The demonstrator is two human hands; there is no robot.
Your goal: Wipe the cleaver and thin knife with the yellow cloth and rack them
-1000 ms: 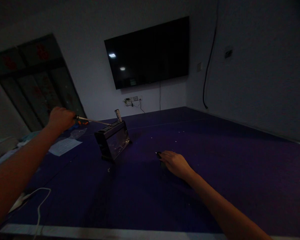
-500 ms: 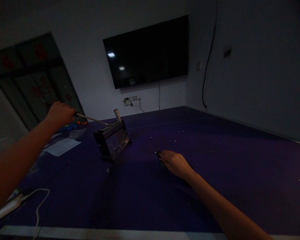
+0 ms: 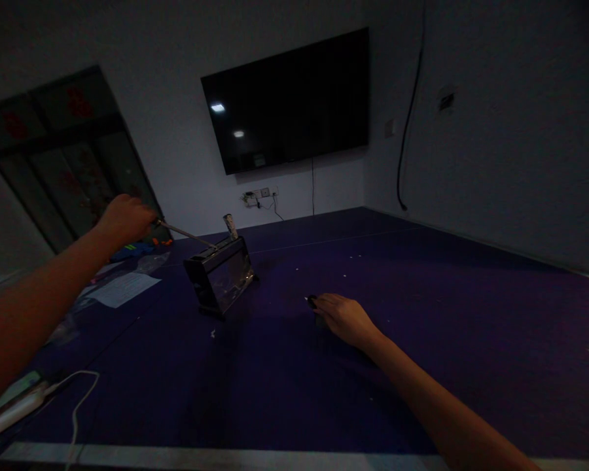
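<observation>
My left hand (image 3: 127, 217) is raised at the left, its fingers closed round the end of a thin, stick-like strip (image 3: 189, 234). The strip slants down to the top of a black box (image 3: 226, 275) with a clear front panel. A speckled, pale rolled piece (image 3: 230, 226) stands up from the box's top. To the right of the box, my right hand (image 3: 344, 317) rests low over the purple tabletop (image 3: 275, 379). Its fingers are closed on a small dark object (image 3: 312, 301) with a pale tip; most of that object is hidden.
White sheets of paper (image 3: 124, 289) and clear plastic (image 3: 152, 262) lie at the left. A white cable (image 3: 83, 373) runs along the near left edge. Small white scraps (image 3: 213, 333) are scattered over the tabletop. A large dark television (image 3: 289, 101) hangs on the wall behind.
My left hand has moved slightly up and to the right, with the strip still in it. My right hand and the black box have stayed almost in place.
</observation>
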